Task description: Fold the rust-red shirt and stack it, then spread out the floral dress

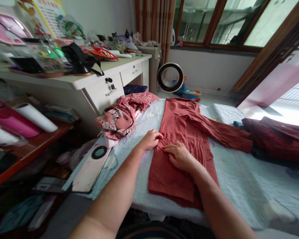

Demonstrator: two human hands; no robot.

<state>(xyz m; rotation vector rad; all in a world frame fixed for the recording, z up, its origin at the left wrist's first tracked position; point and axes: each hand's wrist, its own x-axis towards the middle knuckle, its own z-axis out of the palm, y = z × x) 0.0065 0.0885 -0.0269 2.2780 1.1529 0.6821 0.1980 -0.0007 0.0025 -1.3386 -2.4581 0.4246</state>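
Observation:
A rust-red garment (186, 132) lies spread lengthwise on the pale blue bed cover (239, 179), one sleeve or leg angled off to the right. My left hand (150, 139) is at its left edge with fingers curled, pinching the cloth. My right hand (180, 156) rests on the middle of the garment, fingers bent and pressing on a fold of fabric right beside the left hand.
A floral red cloth heap (124, 116) sits at the bed's left edge. A dark maroon garment (276, 139) lies at the right. A cluttered white desk (94, 83) stands to the left, a round fan (170, 77) beyond the bed, and a pink flat device (92, 162) leans by the bedside.

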